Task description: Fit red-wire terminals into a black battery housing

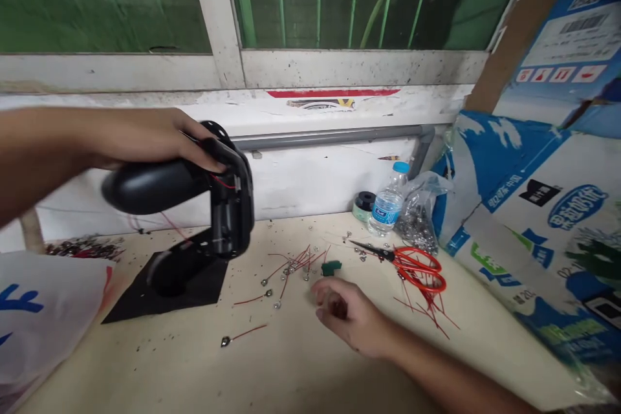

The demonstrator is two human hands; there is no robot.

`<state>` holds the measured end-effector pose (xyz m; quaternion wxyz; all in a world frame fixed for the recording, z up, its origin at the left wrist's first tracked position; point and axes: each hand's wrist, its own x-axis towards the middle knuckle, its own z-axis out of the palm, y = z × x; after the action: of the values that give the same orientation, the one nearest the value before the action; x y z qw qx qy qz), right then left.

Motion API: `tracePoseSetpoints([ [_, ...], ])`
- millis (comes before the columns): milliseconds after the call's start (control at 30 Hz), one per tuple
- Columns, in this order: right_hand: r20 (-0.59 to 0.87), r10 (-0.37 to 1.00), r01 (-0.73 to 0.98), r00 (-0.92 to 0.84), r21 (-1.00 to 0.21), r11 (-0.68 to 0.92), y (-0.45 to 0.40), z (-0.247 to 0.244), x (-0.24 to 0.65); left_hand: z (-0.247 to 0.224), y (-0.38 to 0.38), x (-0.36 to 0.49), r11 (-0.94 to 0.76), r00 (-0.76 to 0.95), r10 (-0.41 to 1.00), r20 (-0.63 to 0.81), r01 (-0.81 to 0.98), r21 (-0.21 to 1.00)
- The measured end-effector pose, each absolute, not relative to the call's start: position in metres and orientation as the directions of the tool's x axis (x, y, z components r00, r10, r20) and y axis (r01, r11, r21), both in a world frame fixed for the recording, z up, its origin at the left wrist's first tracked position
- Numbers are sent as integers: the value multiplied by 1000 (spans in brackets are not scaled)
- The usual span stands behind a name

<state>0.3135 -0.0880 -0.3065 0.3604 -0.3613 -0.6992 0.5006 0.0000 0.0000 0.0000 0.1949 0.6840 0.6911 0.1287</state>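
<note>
My left hand (169,136) grips a black plastic housing (230,207) with a rounded, handle-like part and a thin red wire, held up above the table. Beneath it lies a black sheet (138,297). Low over the tabletop, my right hand (347,314) has its fingers curled with a gap between them and the thumb; nothing shows in it. Just beyond its fingertips is a small green piece (331,268). To its left are several small round metal parts with red wires (291,266), and one more such part (226,341) sits nearer me.
Scissors with red handles (420,266) rest at the right, over loose red wires (431,310). Behind stand a water bottle (387,204), a dark round spool (363,206) and a clear bag of small metal parts (418,217). A blue-white carton (528,207) borders the right side, a white bag (48,317) the left.
</note>
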Motion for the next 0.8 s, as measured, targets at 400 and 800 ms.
tracePoseSetpoints([
  [400, 161, 869, 150, -468, -954, 258, -84, -306, 313, -111, 40, 14, 87, 120, 962, -244, 713, 695],
  [800, 159, 867, 145, -473, -956, 254, -82, -309, 315, -159, 51, -9, 207, 18, 943, -331, 750, 629],
])
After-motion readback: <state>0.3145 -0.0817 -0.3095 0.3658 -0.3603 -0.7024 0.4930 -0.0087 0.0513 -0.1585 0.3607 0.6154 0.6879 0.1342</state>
